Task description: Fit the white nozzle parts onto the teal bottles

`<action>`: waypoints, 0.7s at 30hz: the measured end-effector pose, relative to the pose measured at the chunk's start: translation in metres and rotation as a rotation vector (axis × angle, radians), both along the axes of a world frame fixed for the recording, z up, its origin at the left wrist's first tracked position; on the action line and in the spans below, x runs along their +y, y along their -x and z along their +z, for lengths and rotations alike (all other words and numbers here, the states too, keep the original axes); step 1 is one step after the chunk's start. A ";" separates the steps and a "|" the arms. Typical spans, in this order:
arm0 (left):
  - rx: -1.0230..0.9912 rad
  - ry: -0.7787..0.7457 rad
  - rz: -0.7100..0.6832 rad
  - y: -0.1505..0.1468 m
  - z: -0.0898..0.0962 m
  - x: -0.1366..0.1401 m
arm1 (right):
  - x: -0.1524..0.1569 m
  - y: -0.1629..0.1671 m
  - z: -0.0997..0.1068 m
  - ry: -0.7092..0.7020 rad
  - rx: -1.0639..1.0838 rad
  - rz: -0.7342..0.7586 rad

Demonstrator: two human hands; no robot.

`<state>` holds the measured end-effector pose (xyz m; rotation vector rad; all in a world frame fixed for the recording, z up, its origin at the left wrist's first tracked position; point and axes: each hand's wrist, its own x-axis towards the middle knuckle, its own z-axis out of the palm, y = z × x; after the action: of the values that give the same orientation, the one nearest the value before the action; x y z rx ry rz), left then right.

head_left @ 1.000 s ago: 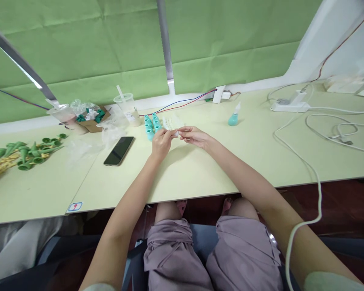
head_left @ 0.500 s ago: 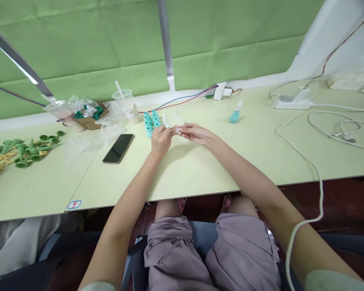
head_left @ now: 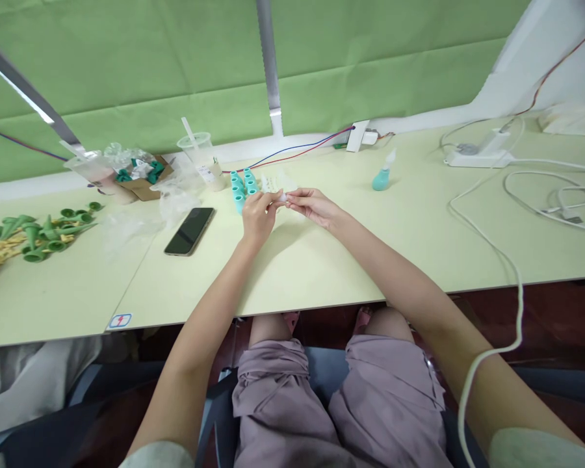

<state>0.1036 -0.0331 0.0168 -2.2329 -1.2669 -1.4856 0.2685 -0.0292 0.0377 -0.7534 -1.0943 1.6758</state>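
Observation:
My left hand (head_left: 258,218) and my right hand (head_left: 316,207) meet above the table, fingertips pinched on a small whitish piece (head_left: 283,197). The fingers cover most of it, so its kind does not show. Just beyond my left hand stand several turquoise bulb-like pieces (head_left: 238,188) in two rows, their open ends up. Behind my fingers lie small clear-white parts (head_left: 272,182), partly hidden. Off to the right stands a turquoise squeeze bulb with a translucent pointed tip (head_left: 381,179).
A phone (head_left: 190,231) lies left of my hands. Farther left are a plastic cup with a straw (head_left: 201,159), crumpled plastic bags (head_left: 173,198), a cardboard box (head_left: 149,185) and green horn-shaped pieces (head_left: 39,235). On the right, a white cable (head_left: 482,227) runs from a power strip (head_left: 480,156) over the table edge.
The view has shifted slightly. Both hands stay together on the small whitish piece, with only a slight change in the fingers.

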 end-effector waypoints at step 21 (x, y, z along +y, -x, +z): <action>0.266 -0.239 0.030 0.003 -0.001 0.000 | 0.002 0.000 -0.001 0.038 -0.009 0.015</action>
<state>0.1003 -0.0336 0.0158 -2.1557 -0.9829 -1.2074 0.2688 -0.0267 0.0370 -0.7792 -1.0793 1.7111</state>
